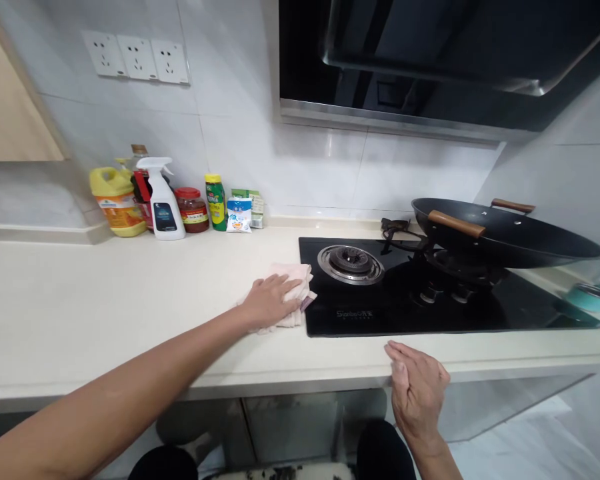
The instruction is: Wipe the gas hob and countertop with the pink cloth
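My left hand lies flat on a folded pale pink cloth, fingers stretched out and slightly apart. The cloth rests on the cream countertop, and its right edge laps onto the black glass gas stove. Beyond the hand, to the right, is the uncovered left burner. My right hand hovers by the counter's front edge, below the stove. Its fingers are bent and pressed together with the thumb against them, and nothing shows in them.
A black wok with wooden handles sits over the right burner, beside a loose pan support. Along the back wall stand a white spray bottle, a yellow jug, a red-lidded jar and small packets. A range hood hangs above.
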A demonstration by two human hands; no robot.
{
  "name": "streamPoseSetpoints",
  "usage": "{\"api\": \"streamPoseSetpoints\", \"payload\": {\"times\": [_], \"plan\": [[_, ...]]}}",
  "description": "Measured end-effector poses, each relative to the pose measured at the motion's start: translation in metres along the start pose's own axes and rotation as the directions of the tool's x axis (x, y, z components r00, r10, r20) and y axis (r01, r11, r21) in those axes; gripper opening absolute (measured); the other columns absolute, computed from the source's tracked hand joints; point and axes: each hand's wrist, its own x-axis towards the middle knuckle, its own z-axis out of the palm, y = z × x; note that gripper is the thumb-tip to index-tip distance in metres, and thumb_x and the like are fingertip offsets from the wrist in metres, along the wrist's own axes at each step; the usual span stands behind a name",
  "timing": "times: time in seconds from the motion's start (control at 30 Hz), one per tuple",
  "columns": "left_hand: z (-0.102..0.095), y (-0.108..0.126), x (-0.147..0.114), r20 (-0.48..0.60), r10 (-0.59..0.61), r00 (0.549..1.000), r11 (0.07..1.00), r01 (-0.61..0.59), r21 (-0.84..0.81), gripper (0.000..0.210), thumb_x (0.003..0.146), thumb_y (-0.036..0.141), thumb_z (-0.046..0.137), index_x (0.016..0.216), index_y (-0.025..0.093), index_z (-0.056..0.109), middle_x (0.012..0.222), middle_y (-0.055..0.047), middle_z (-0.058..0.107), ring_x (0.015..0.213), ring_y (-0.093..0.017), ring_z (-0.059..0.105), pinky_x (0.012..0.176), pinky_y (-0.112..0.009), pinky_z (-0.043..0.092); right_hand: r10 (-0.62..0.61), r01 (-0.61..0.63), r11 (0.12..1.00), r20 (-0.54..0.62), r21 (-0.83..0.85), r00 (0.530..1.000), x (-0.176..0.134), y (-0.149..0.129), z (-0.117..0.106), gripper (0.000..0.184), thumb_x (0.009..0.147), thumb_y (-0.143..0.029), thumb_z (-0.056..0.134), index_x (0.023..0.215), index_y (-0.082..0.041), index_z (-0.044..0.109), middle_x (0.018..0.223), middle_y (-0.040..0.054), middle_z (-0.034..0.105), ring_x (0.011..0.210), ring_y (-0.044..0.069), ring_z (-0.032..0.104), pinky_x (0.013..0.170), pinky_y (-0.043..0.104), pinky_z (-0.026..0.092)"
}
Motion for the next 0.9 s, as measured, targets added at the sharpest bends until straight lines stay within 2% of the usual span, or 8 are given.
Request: {"api": "streamPoseSetpoints", "payload": {"times": [0.13, 0.3, 0.57, 0.73, 0.9], "plan": [[0.003, -0.009, 0.04, -0.044, -0.014, 0.999, 1.0, 0.015, 0.027, 0.063, 0.096, 0.064, 0.032, 0.152, 0.036, 0.039, 0.161, -0.004, 0.036, 0.148, -0.03, 0.03, 0.115, -0.052, 0.024, -0.007, 0.007, 1.0, -0.024, -0.003, 1.0, 0.0, 0.0, 0.002, 0.029, 0.099, -0.019, 0.043, 0.103, -0.023, 0.071, 0.099, 0.0037, 0.075, 0.094, 0.02, 0.067, 0.087, 0.041, 0.037], [0.006, -0.027, 0.097, -0.082, -0.074, 0.994, 0.997, 0.076, 0.029, 0.061, 0.095, 0.062, 0.032, 0.151, 0.038, 0.039, 0.16, -0.004, 0.038, 0.146, -0.029, 0.032, 0.114, -0.053, 0.025, -0.034, 0.032, 0.999, -0.107, -0.027, 0.994, 0.004, -0.002, 0.008, 0.031, 0.098, -0.017, 0.042, 0.098, -0.022, 0.073, 0.091, 0.0032, 0.076, 0.086, 0.02, 0.069, 0.082, 0.04, 0.038], [0.001, -0.062, 0.176, -0.118, -0.205, 0.972, 0.978, 0.209, 0.025, 0.066, 0.093, 0.065, 0.033, 0.15, 0.034, 0.041, 0.156, -0.008, 0.044, 0.14, -0.035, 0.039, 0.11, -0.055, 0.027, -0.076, 0.078, 0.997, -0.251, -0.001, 0.965, 0.013, -0.002, 0.019, 0.033, 0.093, -0.015, 0.043, 0.087, -0.023, 0.074, 0.077, 0.0039, 0.076, 0.068, 0.022, 0.07, 0.061, 0.039, 0.041], [0.0, -0.082, 0.201, -0.139, -0.297, 0.945, 0.953, 0.302, 0.011, 0.073, 0.092, 0.072, 0.028, 0.151, 0.031, 0.04, 0.155, -0.011, 0.045, 0.138, -0.04, 0.04, 0.108, -0.058, 0.027, -0.094, 0.095, 0.995, -0.261, -0.006, 0.961, 0.011, 0.002, 0.02, 0.034, 0.093, -0.015, 0.042, 0.087, -0.023, 0.074, 0.076, 0.0038, 0.075, 0.067, 0.022, 0.07, 0.059, 0.038, 0.041], [0.001, -0.091, 0.193, -0.147, -0.319, 0.936, 0.946, 0.323, 0.002, 0.069, 0.092, 0.069, 0.032, 0.151, 0.033, 0.041, 0.156, -0.01, 0.044, 0.14, -0.035, 0.04, 0.11, -0.054, 0.027, -0.127, 0.123, 0.992, -0.209, -0.03, 0.97, 0.006, 0.005, 0.017, 0.033, 0.094, -0.015, 0.042, 0.092, -0.022, 0.074, 0.08, 0.0039, 0.076, 0.073, 0.021, 0.071, 0.063, 0.037, 0.042]]}}
